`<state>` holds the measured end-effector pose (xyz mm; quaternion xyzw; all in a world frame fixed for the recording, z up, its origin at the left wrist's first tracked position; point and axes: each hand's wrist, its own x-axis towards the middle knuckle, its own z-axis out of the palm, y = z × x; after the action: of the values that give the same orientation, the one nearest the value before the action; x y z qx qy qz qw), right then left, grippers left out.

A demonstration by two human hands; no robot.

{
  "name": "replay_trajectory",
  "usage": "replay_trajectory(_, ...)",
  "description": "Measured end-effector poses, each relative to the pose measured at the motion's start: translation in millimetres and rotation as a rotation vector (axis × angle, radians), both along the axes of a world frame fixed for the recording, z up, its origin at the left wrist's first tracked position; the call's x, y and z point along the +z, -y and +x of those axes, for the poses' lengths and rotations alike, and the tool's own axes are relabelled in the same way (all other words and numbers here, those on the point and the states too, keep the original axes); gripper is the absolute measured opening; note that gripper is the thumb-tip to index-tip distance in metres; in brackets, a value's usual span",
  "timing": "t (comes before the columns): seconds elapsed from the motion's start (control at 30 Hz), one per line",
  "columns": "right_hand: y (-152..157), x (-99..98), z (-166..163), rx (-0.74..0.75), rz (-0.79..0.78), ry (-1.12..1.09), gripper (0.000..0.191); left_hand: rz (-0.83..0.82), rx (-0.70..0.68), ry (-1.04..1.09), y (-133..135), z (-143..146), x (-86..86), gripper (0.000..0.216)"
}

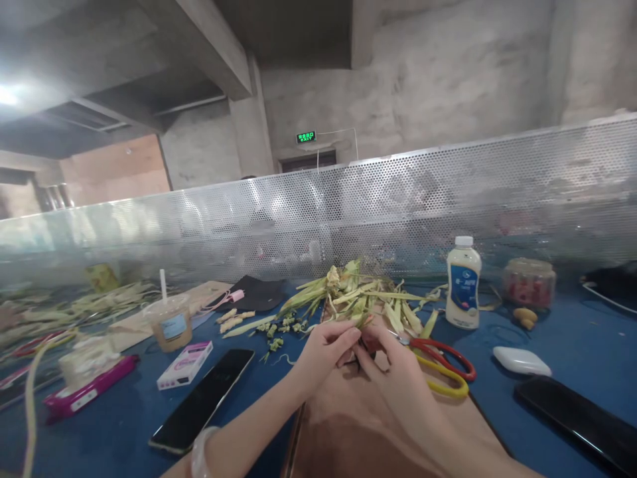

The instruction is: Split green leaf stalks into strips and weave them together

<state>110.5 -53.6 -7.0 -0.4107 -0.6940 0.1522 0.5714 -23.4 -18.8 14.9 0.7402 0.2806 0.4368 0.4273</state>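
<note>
My left hand (326, 348) and my right hand (393, 368) meet over a brown board (358, 425) on the blue table. Both pinch a small green and pale plant piece (362, 323) between their fingertips; its exact shape is hard to make out. Just beyond the fingers lies a heap of green and yellowish husk strips (358, 295). Red and yellow handled scissors (440, 365) lie right of my right hand, touching the board's edge.
A black phone (204, 398), a pink and white box (185, 364), a lidded drink cup (169, 322) and a magenta pack (84, 392) sit at left. A white bottle (462, 282), a jar (529, 282), a white case (521, 360) and another phone (580, 418) lie right. A perforated metal screen (398, 206) bounds the far edge.
</note>
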Motion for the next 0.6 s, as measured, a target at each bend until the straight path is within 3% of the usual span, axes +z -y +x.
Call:
replay_trajectory(0.13,2.2,1.6,2.9,0.068,-0.029,-0.026,0.016,0.004,0.018,0.003,1.2,0.8,1.0,0.033)
replay_trajectory(0.6,4.6,5.6,6.9,0.015,-0.018,-0.127,0.017,-0.059,-0.03,0.115,4.1,-0.7,2.7,0.033)
